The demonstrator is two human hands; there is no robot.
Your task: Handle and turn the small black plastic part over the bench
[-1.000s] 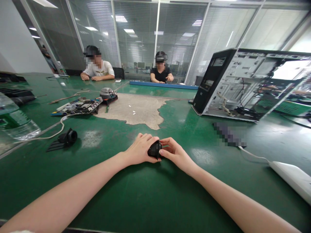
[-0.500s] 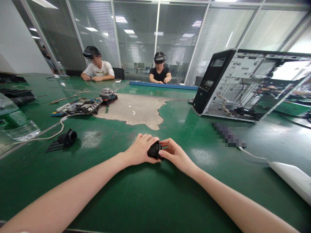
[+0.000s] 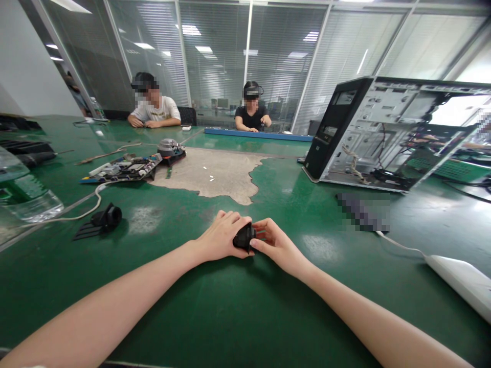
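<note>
Low over the green tabletop (image 3: 245, 317), in front of me, is a small black rounded plastic part (image 3: 243, 239) with a flange on its right side. My left hand (image 3: 220, 236) is closed around its left side, the fingers over the far side and the thumb not clearly shown. At the flanged end, my right hand (image 3: 276, 243) grips with thumb and fingertips. Both palms and part of the black piece are hidden. To the left lies another black plastic part (image 3: 111, 217) with a round opening and flat slats.
An open computer case (image 3: 326, 138) stands at right. Near it are a blurred-out dark object (image 3: 358, 212) and a white power-bank-like box (image 3: 460, 281), joined by a cable. A circuit board (image 3: 126, 168) and plastic bottle (image 3: 30, 194) are at left. Two people sit across the table.
My hands and the black plastic part stay almost still. Across the table, the person in black has raised one hand slightly.
</note>
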